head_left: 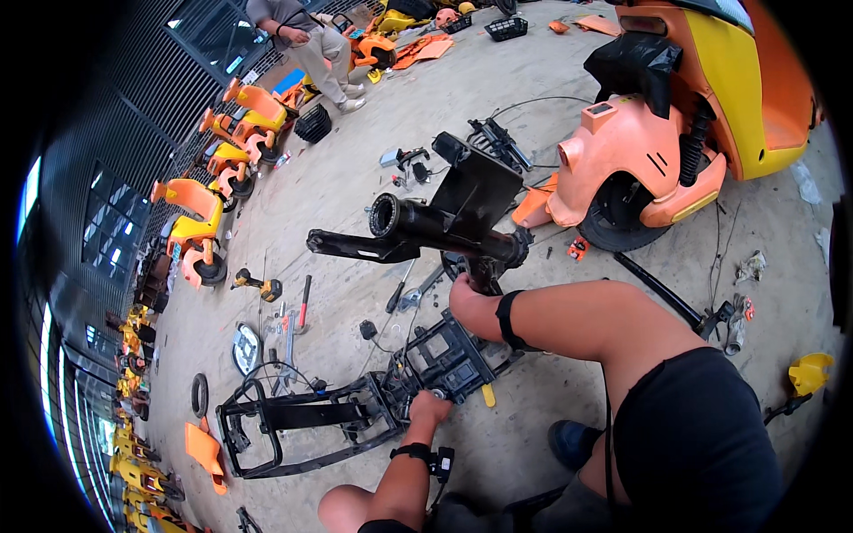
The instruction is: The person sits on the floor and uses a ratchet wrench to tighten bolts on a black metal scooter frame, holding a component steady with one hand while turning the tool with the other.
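Note:
A stripped black scooter frame [311, 415] lies across the concrete floor in front of me. Its thick head tube [435, 224] rises toward the middle of the view, with a round open end facing left. My right hand [468, 300] grips the frame just below this tube; some of its fingers are hidden behind the metal. Lower down, my left hand [428, 408] is closed at the frame's middle, beside the black battery tray [453, 360]. A small round greyish part shows at its fingertips, too small to name.
Left of the frame lie a yellow cordless drill [258, 285], a red-handled hammer [306, 302] and a screwdriver [399, 288]. An orange and yellow scooter body [613, 151] stands at the right. Scooters [197, 222] line the left wall. Another person [311, 49] stands far back.

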The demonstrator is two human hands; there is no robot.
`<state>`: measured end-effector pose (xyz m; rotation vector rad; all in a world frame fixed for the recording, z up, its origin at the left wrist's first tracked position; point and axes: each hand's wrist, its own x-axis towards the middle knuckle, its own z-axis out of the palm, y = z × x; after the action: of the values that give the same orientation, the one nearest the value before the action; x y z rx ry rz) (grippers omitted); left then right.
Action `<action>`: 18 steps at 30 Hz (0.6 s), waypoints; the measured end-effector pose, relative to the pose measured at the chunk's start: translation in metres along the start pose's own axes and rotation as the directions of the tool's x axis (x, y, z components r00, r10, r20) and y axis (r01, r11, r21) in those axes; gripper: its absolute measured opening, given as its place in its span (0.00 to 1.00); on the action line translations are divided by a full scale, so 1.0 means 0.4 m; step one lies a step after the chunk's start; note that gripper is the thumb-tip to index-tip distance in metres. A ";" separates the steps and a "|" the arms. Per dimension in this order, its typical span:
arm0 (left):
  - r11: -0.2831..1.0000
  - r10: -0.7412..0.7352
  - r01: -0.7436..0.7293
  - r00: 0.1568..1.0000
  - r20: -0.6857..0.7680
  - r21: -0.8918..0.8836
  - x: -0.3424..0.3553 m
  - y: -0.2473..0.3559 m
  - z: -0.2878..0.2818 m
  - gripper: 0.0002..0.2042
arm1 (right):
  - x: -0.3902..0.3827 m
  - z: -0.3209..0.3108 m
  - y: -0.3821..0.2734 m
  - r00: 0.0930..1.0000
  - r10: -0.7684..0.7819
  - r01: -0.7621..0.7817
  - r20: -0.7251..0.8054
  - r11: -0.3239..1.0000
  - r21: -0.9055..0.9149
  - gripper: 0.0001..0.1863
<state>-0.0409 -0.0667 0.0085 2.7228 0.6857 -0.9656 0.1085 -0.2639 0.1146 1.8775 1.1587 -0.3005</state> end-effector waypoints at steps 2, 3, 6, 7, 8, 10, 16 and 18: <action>0.996 0.025 -0.009 0.982 -0.185 0.091 0.001 -0.001 0.029 0.17 | 0.040 0.003 -0.014 0.998 0.023 -0.023 0.051 1.000 -0.006 0.20; 0.995 0.019 0.006 0.969 -0.244 0.102 0.005 0.003 0.039 0.12 | 0.029 0.004 -0.018 1.000 0.010 -0.011 0.026 0.999 0.041 0.21; 0.995 -0.050 0.051 0.999 0.016 -0.084 0.003 0.019 0.001 0.10 | 0.014 -0.003 -0.010 0.999 -0.013 0.012 0.040 1.000 0.028 0.17; 0.993 -0.059 0.060 0.998 0.015 -0.099 0.011 0.017 0.004 0.10 | 0.037 0.008 -0.016 0.999 0.005 -0.007 0.048 0.999 0.047 0.17; 0.991 -0.063 0.064 0.998 0.014 -0.119 0.010 0.027 0.003 0.10 | 0.042 0.017 -0.014 0.998 0.013 -0.017 0.062 0.998 0.061 0.17; 0.983 -0.088 0.089 0.996 0.012 -0.163 -0.009 0.031 -0.005 0.10 | 0.051 0.014 -0.014 0.997 0.019 -0.026 0.074 0.996 0.085 0.17; 0.992 -0.097 0.089 0.991 -0.091 -0.091 0.035 0.007 0.034 0.09 | 0.019 0.007 -0.016 0.999 0.034 -0.033 -0.010 0.998 0.054 0.17; 0.945 -0.159 0.151 0.987 -0.003 -0.291 0.113 -0.030 0.087 0.09 | 0.028 0.008 -0.017 0.999 0.047 -0.047 0.000 0.997 0.065 0.17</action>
<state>-0.0349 -0.0503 -0.0471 2.4570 0.9761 -0.7884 0.1098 -0.2584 0.1022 1.9593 1.1166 -0.3141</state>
